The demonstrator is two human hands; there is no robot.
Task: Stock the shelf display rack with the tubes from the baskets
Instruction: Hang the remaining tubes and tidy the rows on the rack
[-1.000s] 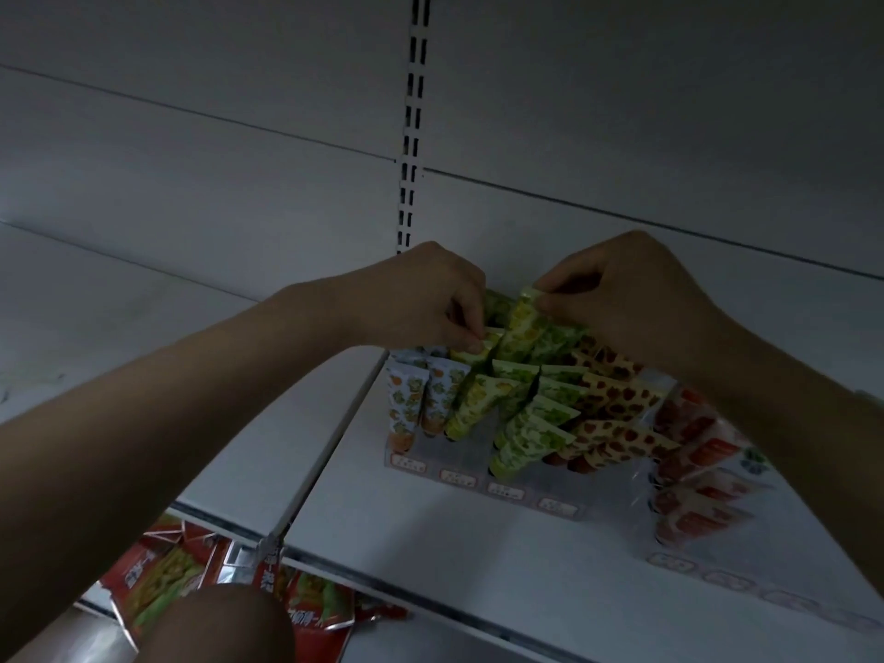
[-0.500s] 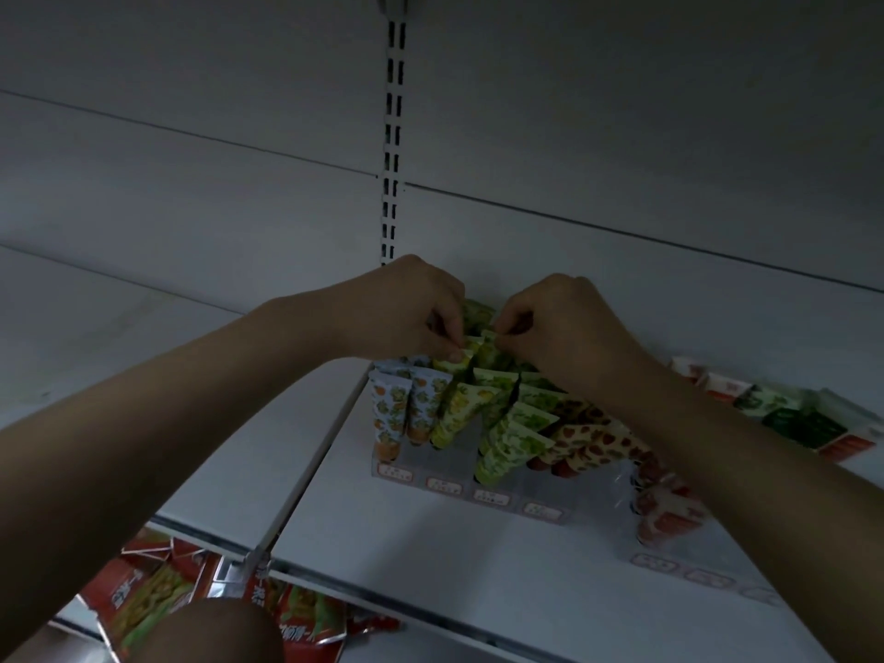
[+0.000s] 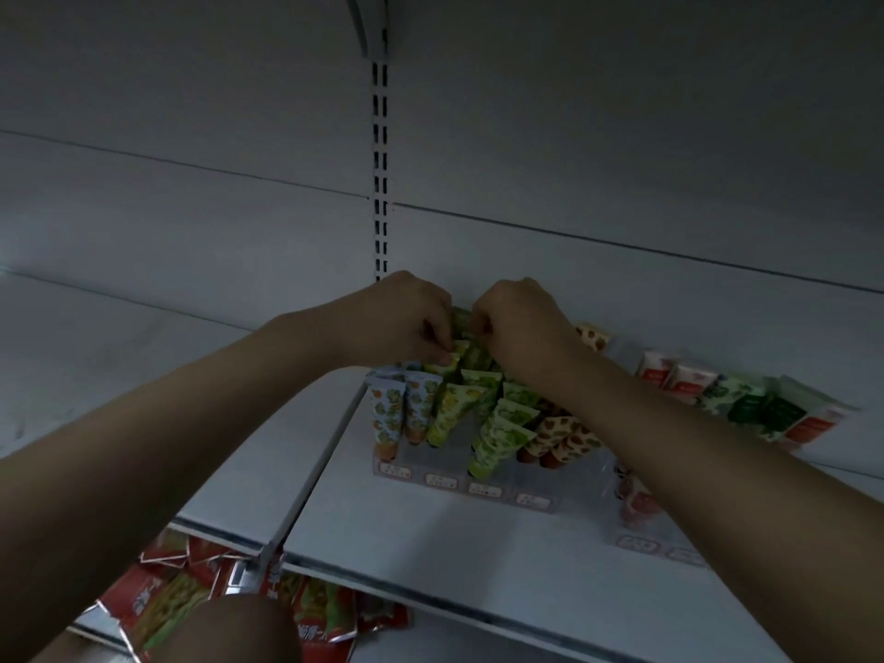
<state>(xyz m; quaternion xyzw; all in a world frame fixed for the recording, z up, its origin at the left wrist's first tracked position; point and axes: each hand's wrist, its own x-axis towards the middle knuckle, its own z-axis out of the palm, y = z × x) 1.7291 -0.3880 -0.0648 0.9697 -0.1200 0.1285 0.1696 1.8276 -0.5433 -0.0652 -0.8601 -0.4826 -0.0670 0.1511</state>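
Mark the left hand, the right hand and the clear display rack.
left hand [image 3: 406, 323], head view, on the back of the hand.
right hand [image 3: 521, 323], head view, on the back of the hand.
clear display rack [image 3: 488, 490], head view, on its front label strip.

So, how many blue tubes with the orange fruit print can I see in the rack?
2 blue tubes: one stands at the front left corner of the rack, the other just right of it. More may be hidden behind them, under the left hand.
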